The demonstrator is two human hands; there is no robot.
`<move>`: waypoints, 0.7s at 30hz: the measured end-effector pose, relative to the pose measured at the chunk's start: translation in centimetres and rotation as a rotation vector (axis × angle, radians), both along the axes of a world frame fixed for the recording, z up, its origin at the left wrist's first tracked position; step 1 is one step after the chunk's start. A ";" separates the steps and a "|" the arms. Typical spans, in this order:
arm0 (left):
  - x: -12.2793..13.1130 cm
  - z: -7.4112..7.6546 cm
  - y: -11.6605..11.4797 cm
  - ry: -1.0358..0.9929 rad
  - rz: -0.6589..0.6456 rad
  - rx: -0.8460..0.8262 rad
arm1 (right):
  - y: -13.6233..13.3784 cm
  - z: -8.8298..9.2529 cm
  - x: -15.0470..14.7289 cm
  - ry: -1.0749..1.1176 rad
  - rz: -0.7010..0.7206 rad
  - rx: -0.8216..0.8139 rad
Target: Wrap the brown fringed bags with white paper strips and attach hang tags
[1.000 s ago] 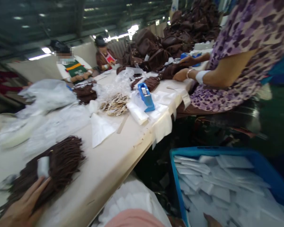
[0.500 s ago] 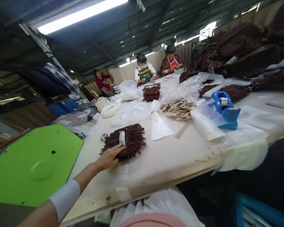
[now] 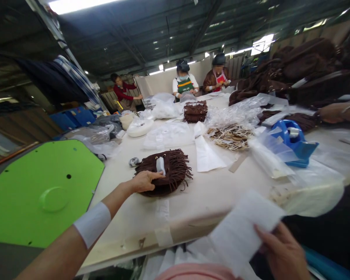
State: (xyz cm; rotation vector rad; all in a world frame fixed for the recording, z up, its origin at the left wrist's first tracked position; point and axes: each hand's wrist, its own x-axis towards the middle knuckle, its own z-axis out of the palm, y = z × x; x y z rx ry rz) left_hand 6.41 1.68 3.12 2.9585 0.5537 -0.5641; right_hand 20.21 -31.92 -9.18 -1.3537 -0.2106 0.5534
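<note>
Blue tape dispenser (image 3: 294,146), green board (image 3: 46,190), tan tag heap (image 3: 230,137), 3 people (image 3: 184,79) at the far end

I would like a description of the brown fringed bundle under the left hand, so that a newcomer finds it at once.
Start at the long beige table beside the green panel. Near its front edge lies the brown fringed bundle, with the left hand resting on it. Unlike the second brown bundle farther back, this one carries a small white strip on top.
</note>
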 end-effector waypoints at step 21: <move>0.2 1.5 1.3 0.070 -0.143 0.027 | 19.8 3.6 -9.7 0.596 0.189 0.073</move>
